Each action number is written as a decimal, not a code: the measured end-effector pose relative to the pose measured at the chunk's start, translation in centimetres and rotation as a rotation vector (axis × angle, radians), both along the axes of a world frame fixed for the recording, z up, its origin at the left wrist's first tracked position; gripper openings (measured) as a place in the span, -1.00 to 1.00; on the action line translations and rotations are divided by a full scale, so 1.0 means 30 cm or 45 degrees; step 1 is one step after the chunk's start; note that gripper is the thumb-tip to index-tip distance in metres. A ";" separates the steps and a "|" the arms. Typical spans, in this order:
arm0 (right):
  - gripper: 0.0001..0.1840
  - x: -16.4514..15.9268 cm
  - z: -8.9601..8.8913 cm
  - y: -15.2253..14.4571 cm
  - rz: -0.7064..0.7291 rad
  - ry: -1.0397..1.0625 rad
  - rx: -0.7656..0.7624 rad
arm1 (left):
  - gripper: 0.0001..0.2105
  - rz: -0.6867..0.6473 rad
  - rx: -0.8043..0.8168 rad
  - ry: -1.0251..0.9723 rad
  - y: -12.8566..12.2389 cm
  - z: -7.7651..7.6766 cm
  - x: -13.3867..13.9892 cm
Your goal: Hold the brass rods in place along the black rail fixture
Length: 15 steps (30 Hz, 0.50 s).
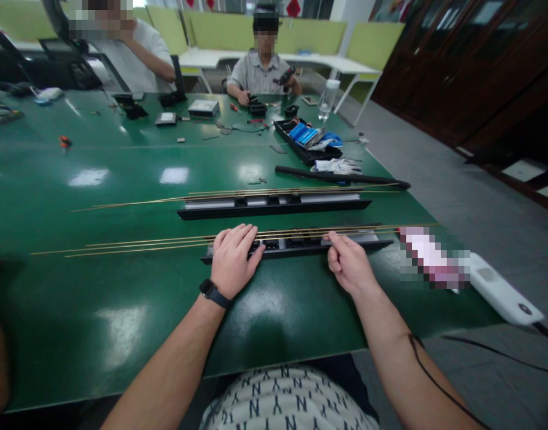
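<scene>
In front of me lies a long black rail-like housing [301, 252] with a silvery inside and dark blocks in it. Several thin golden rods [139, 243] run lengthwise across it and stick out well past its left end. My left hand [235, 257], with a dark watch on its wrist, rests flat over the housing's left part and the rods, fingers stretched out and thumb apart. Toward the right end, my right hand [348, 260] is closed, its thumb and index finger pinched at a golden rod. The pinched spot is partly hidden by the fingers.
Behind lies a second black housing [274, 210] with golden rods across it. Farther back are a long black bar [341, 177], white gloves [336, 166] and a black tray [310, 156] with blue packets. A white power strip [502, 289] lies right. Two people sit across the table.
</scene>
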State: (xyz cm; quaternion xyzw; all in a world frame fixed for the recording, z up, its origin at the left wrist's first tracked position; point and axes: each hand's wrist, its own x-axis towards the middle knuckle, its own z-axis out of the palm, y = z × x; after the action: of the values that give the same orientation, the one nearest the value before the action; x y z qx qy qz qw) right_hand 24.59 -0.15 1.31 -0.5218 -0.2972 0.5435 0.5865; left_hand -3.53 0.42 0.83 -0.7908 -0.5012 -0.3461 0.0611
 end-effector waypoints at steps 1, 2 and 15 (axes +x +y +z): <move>-0.55 -0.002 0.001 0.000 0.005 0.000 -0.003 | -0.65 0.000 -0.001 -0.003 0.000 0.000 0.000; -0.55 -0.003 0.003 0.000 -0.003 0.005 -0.002 | -0.65 0.001 -0.003 -0.007 0.000 0.000 0.001; -0.55 0.003 -0.005 0.001 -0.016 -0.005 0.000 | -0.65 0.012 -0.021 -0.011 -0.001 -0.001 0.003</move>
State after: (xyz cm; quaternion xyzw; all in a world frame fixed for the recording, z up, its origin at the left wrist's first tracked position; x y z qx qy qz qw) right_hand 24.68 -0.13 1.17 -0.5246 -0.2951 0.5388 0.5893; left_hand -3.44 0.39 0.81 -0.7872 -0.5082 -0.3450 0.0539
